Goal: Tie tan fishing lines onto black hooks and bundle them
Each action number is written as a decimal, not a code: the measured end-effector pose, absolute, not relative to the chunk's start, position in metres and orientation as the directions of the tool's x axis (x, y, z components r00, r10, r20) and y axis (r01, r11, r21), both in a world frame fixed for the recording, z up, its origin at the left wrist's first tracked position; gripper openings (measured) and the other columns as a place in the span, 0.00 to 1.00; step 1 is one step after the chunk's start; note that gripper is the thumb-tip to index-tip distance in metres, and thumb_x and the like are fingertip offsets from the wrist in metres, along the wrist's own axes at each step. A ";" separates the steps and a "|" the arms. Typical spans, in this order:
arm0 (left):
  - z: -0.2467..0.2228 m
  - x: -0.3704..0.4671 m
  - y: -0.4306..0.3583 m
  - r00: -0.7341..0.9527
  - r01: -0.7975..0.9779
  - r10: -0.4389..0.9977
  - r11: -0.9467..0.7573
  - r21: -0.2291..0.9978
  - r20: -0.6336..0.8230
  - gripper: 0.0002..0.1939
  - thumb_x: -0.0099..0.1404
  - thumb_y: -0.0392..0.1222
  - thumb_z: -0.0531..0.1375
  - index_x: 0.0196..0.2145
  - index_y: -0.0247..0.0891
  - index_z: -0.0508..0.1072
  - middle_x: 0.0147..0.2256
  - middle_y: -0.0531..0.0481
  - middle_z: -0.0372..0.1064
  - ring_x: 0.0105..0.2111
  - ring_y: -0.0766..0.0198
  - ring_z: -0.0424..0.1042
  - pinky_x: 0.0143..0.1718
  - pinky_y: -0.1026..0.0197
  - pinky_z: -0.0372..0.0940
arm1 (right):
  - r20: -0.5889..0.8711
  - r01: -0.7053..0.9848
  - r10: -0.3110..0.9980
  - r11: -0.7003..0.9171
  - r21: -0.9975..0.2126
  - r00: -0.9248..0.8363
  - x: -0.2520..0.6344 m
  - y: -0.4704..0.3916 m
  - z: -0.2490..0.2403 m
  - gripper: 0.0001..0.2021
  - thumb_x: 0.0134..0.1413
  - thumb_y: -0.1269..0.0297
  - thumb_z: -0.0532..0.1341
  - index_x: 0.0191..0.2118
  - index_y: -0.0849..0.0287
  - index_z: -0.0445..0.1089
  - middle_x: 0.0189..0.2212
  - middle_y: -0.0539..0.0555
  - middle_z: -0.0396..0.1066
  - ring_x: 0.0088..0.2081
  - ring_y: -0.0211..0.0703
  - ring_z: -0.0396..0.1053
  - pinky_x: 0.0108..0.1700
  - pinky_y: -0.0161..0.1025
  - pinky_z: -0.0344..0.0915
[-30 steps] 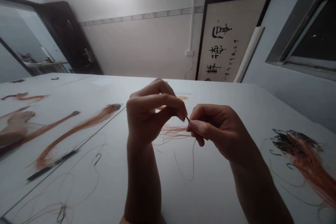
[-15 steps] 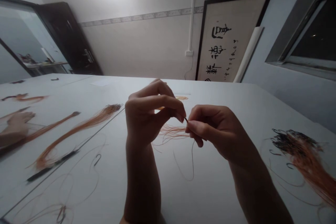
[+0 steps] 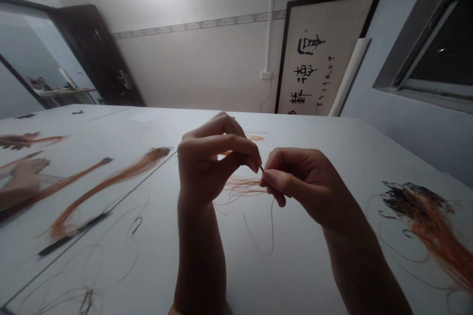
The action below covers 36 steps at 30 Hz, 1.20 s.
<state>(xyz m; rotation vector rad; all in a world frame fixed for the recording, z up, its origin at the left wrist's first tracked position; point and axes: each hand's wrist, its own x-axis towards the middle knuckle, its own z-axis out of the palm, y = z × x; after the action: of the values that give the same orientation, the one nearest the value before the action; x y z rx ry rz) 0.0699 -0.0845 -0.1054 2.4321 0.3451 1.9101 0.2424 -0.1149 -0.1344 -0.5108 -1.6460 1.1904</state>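
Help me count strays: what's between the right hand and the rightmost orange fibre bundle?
Near the bundle, two loose black hooks and thin strands on white tabletop, in the head view.

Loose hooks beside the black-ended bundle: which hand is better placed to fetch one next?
Right, probably: the right hand is nearer the loose hooks; the left hand is farther. Both seem to pinch one thin dark piece, so the right must release first.

open white tabletop [image 3: 306, 266] before the wrists, right-hand orange bundle [image 3: 436, 226] blocking the side
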 end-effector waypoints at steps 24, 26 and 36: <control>-0.115 0.070 -0.080 0.465 0.576 0.694 -0.709 0.408 0.550 0.08 0.58 0.35 0.69 0.37 0.42 0.77 0.34 0.54 0.77 0.36 0.65 0.75 0.40 0.62 0.67 | 0.197 0.267 0.401 0.833 -0.484 -0.895 0.278 -0.133 -0.133 0.16 0.57 0.54 0.65 0.48 0.55 0.76 0.24 0.49 0.75 0.24 0.37 0.70 0.27 0.33 0.61; -0.113 0.072 -0.087 0.484 0.536 0.639 -0.757 0.375 0.598 0.09 0.58 0.37 0.69 0.37 0.41 0.77 0.31 0.55 0.76 0.36 0.65 0.75 0.41 0.61 0.67 | 0.329 0.522 0.659 0.744 -0.418 -0.676 0.277 -0.126 -0.135 0.14 0.58 0.51 0.64 0.39 0.57 0.75 0.24 0.49 0.73 0.25 0.38 0.68 0.29 0.35 0.60; -0.105 0.072 -0.110 0.533 0.326 0.490 -0.871 0.367 0.690 0.16 0.57 0.38 0.71 0.41 0.40 0.71 0.26 0.58 0.72 0.30 0.68 0.73 0.44 0.59 0.67 | 0.588 0.353 0.665 0.745 -0.566 -0.460 0.274 -0.128 -0.125 0.05 0.54 0.66 0.68 0.30 0.55 0.73 0.24 0.43 0.66 0.22 0.29 0.56 0.27 0.31 0.55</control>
<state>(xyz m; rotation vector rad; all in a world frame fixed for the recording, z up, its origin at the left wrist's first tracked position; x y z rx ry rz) 0.0719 -0.1101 -0.1055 2.5764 0.6938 1.2511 0.2736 -0.1281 -0.1248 -0.7655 -2.0899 0.4649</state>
